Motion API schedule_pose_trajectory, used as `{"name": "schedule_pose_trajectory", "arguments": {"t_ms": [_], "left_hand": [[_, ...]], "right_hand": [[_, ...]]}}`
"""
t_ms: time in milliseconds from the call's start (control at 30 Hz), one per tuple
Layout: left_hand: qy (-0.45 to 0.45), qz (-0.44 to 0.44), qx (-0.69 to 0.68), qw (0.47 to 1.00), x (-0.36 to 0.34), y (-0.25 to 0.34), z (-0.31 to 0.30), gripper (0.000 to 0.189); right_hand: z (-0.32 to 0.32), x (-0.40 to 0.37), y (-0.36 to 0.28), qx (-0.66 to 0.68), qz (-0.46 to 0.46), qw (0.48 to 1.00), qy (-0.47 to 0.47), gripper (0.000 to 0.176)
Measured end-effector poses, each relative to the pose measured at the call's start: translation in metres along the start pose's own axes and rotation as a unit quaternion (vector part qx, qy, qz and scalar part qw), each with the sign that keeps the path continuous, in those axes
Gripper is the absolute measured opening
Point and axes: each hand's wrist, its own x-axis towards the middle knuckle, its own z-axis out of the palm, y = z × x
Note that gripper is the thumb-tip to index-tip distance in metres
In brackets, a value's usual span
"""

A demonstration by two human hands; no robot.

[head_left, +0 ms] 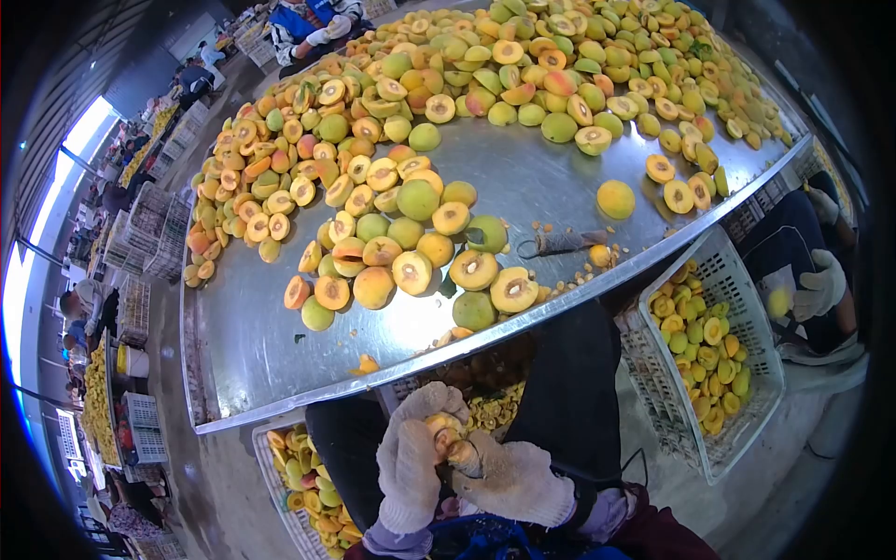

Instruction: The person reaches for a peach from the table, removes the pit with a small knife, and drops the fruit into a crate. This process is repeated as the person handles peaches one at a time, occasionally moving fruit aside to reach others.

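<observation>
My left hand (411,462), in a stained knit glove, is closed around a peach half (442,426) above my lap. My right hand (513,481), gloved too, is closed with its fingertips against that fruit. Whatever the right hand grips is hidden by the glove. Just beyond my hands is the metal table (271,359), bearing a large heap of halved peaches (411,271), many with the stone showing. A wire-loop tool with a wrapped handle (565,243) lies near the table's front edge, among loose bits of fruit.
A white crate of peach halves (714,355) stands at right; another crate (285,485) is by my left leg. Fruit scraps (495,411) lie below, between my knees. A co-worker's gloved hand (821,285) is at far right, another person (313,33) across the table.
</observation>
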Motion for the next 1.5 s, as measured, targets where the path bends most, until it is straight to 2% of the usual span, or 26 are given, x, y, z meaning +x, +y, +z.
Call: {"name": "schedule_pose_trajectory", "arguments": {"t_ms": [100,167,267,433,500,567,600,633,667,700,767,800,833,867,900,1000,1033,1067,1100,1233,1267,1333,1367,1433,1467,1500], "left_hand": [[-0.036,0.018,0.042,0.998,-0.002,-0.008,-0.009,0.067],[-0.031,0.024,0.007,0.999,-0.006,-0.006,-0.001,0.068],[-0.022,0.03,-0.036,0.999,-0.009,-0.012,0.0,0.068],[-0.034,0.087,-0.012,0.996,-0.006,-0.006,0.006,0.059],[-0.053,0.015,0.106,0.993,0.001,0.008,0.004,0.06],[-0.054,0.016,0.105,0.993,0.006,0.012,0.008,0.048],[-0.058,0.023,0.105,0.993,0.009,0.014,0.009,0.037],[-0.059,0.025,0.105,0.992,0.011,0.015,0.01,0.037],[-0.064,0.073,0.211,0.973,0.013,0.016,0.01,0.033],[-0.068,0.12,0.313,0.94,0.014,0.017,0.01,0.029],[-0.09,0.113,0.329,0.933,0.015,0.022,0.008,0.027],[-0.113,0.108,0.345,0.926,0.016,0.025,0.007,0.025],[-0.112,0.107,0.345,0.926,0.019,0.027,0.005,0.025],[-0.156,0.159,0.357,0.907,0.022,0.03,0.004,0.034],[-0.199,0.212,0.366,0.884,0.026,0.032,0.002,0.045],[-0.258,0.318,0.362,0.837,0.032,0.035,-0.002,0.05],[-0.257,0.319,0.362,0.837,0.026,0.034,0.0,0.05],[-0.209,0.149,0.232,0.938,0.015,0.032,0.006,0.051],[-0.148,-0.029,0.088,0.985,0.008,0.032,0.013,0.052],[-0.102,-0.049,0.056,0.992,0.004,0.032,0.02,0.055],[-0.156,0.078,0.158,0.972,0.011,0.03,0.014,0.057],[-0.236,0.301,0.334,0.861,0.031,0.028,0.002,0.058],[-0.235,0.304,0.335,0.861,0.03,0.024,0.0,0.058],[-0.259,0.146,0.146,0.944,0.025,0.016,-0.002,0.038],[-0.26,0.147,0.145,0.943,0.022,0.017,0.004,0.038],[-0.196,0.048,0.061,0.977,0.015,0.021,0.011,0.046]], "right_hand": [[-0.014,0.008,-0.005,0.019,0.031,0.998,-0.051,0.037],[-0.028,0.021,-0.011,0.258,0.275,0.906,-0.194,0.045],[-0.035,0.026,-0.016,0.209,0.301,0.902,-0.229,0.046],[-0.02,0.013,-0.008,0.231,0.276,0.909,-0.213,0.045],[-0.007,0.003,0.0,0.253,0.249,0.916,-0.186,0.042],[-0.003,-0.001,0.002,0.222,0.046,0.971,-0.076,0.033],[-0.007,0.002,0.001,0.221,0.045,0.971,-0.075,0.033],[-0.015,0.008,0.0,0.401,0.187,0.88,-0.173,0.027],[-0.021,0.014,0.001,0.553,0.318,0.726,-0.257,0.023],[-0.025,0.017,0.003,0.554,0.319,0.726,-0.255,0.023],[-0.03,0.02,0.008,0.575,0.349,0.658,-0.339,0.025],[-0.03,0.018,0.012,0.576,0.349,0.656,-0.34,0.025],[-0.029,0.015,0.016,0.63,0.328,0.599,-0.368,0.028],[-0.028,0.014,0.018,0.679,0.305,0.539,-0.394,0.03],[-0.026,0.011,0.017,0.679,0.304,0.54,-0.394,0.03],[-0.023,0.005,0.011,0.759,0.271,0.478,-0.349,0.029],[-0.024,0.007,0.009,0.783,0.273,0.443,-0.34,0.028],[-0.025,0.008,0.008,0.805,0.274,0.409,-0.331,0.028],[-0.025,0.008,0.008,0.804,0.274,0.411,-0.331,0.028],[-0.019,-0.001,0.019,0.828,0.212,0.39,-0.342,0.03],[-0.018,-0.002,0.022,0.821,0.193,0.389,-0.37,0.031],[-0.016,0.001,0.014,0.831,0.197,0.391,-0.344,0.031],[-0.017,0.003,0.011,0.841,0.199,0.394,-0.313,0.031],[-0.019,0.004,0.011,0.827,0.212,0.408,-0.323,0.03],[-0.021,0.004,0.011,0.813,0.228,0.421,-0.332,0.029],[-0.021,0.005,0.009,0.813,0.229,0.422,-0.331,0.029]]}}
